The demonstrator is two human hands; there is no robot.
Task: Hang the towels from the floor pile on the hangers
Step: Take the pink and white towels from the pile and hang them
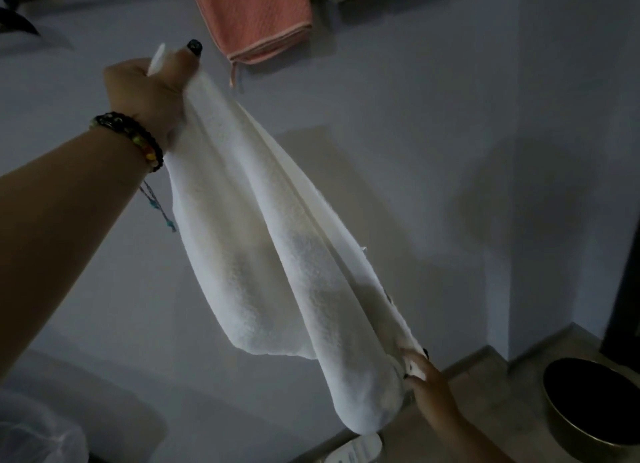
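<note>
Pale wall (398, 81) fills the view, and a pink towel (256, 15) already hangs high on it. Just below the pink towel, the left hand (152, 92) grips one end of a white towel (270, 234). The right hand (420, 369) pinches the other end, far below the pink towel and to the right, near the floor (485, 386). So the white towel stretches in a long slant, high on the left and low on the right. The left hand is much nearer the pink towel, so I think that end should go up first. No free hanger shows clearly.
</note>
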